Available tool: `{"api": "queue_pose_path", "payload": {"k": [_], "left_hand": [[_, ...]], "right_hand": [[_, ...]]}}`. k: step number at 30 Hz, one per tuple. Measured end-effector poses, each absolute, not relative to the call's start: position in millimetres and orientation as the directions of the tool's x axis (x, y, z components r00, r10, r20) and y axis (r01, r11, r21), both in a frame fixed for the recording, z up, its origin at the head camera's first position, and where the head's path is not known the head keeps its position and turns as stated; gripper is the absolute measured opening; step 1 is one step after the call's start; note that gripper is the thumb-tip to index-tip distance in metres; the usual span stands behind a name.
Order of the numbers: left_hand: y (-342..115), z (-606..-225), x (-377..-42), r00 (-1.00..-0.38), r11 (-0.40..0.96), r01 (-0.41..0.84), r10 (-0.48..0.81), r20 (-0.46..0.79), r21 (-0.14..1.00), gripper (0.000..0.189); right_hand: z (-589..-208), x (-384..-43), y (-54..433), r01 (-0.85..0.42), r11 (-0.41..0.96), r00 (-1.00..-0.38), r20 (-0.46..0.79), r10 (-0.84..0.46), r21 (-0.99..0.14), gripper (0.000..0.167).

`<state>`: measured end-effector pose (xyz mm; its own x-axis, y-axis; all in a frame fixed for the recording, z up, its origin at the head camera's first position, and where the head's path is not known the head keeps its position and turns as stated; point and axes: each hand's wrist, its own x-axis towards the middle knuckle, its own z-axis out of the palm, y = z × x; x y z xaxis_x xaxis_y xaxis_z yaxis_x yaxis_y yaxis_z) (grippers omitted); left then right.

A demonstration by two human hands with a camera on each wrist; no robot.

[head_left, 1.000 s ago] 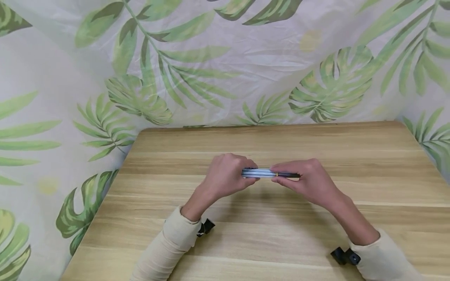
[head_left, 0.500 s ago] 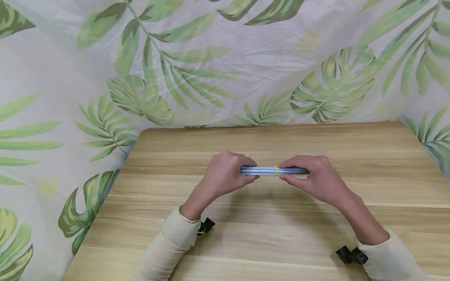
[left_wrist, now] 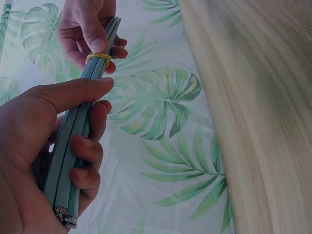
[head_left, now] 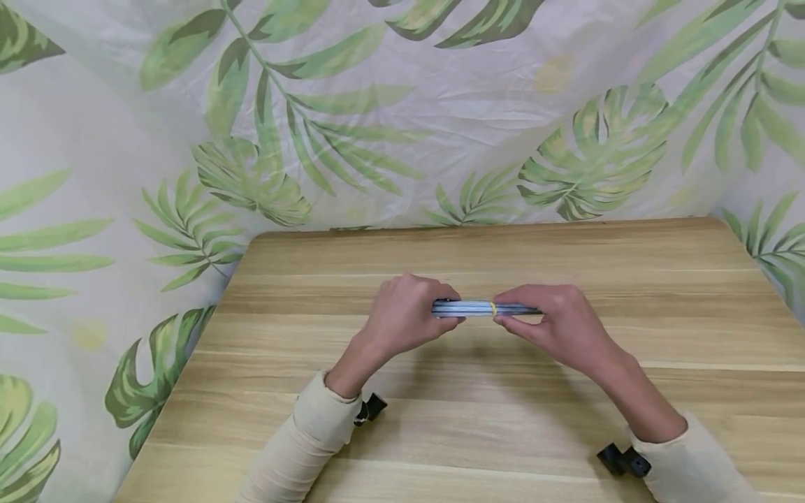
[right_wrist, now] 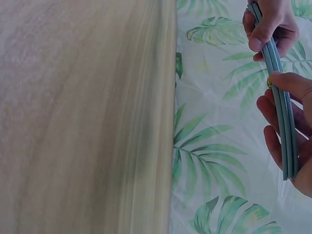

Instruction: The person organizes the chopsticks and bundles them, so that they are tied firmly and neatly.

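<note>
A bundle of slim blue-grey chopsticks [head_left: 464, 308] hangs level above the table, with both hands on it. Round its middle sits a yellow rubber band [left_wrist: 99, 59]. My left hand [head_left: 401, 316] grips the left part; in the left wrist view its thumb lies along the bundle and its fingers curl beneath, with patterned square ends [left_wrist: 65, 218] showing below. My right hand [head_left: 562, 323] pinches the bundle just right of the band, its fingertips at the band. In the right wrist view, the chopsticks' other ends [right_wrist: 290, 168] run across the right palm.
The wood-grain table [head_left: 478, 433] spreads beneath both hands. A leaf-print cloth [head_left: 440, 112] hangs behind and beside it. A small black camera mount [head_left: 622, 461] is on the right wrist, another [head_left: 370, 409] on the left.
My right hand slid right along the bundle, exposing the rubber band, then came back a little left to it. The left hand has barely moved and keeps its grip.
</note>
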<state>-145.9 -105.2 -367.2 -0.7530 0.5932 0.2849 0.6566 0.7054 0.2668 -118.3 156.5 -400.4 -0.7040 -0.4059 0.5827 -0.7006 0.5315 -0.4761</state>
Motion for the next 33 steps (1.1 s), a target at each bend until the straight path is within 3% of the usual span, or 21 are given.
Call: {"api": "queue_pose_path", "payload": {"k": [19, 29, 33], "left_hand": [[-103.1, -368.0, -144.3, -0.764, 0.719, 0.644, 0.588, 0.266, 0.26, 0.012], [-101.7, -368.3, -142.1, -0.771, 0.723, 0.636, 0.584, 0.252, 0.269, 0.014], [-101.5, -367.5, -142.9, -0.776, 0.726, 0.63, 0.582, 0.242, 0.276, 0.014]], "right_hand": [[-405.1, -116.0, 148.5, -0.678, 0.55, -0.722, 0.584, -0.372, -0.488, 0.031], [-405.6, -114.7, 145.5, -0.636, 0.6, -0.759, 0.534, -0.372, -0.485, 0.036], [-402.4, -113.6, 150.3, -0.609, 0.58, -0.789, 0.488, -0.373, -0.541, 0.035]]}}
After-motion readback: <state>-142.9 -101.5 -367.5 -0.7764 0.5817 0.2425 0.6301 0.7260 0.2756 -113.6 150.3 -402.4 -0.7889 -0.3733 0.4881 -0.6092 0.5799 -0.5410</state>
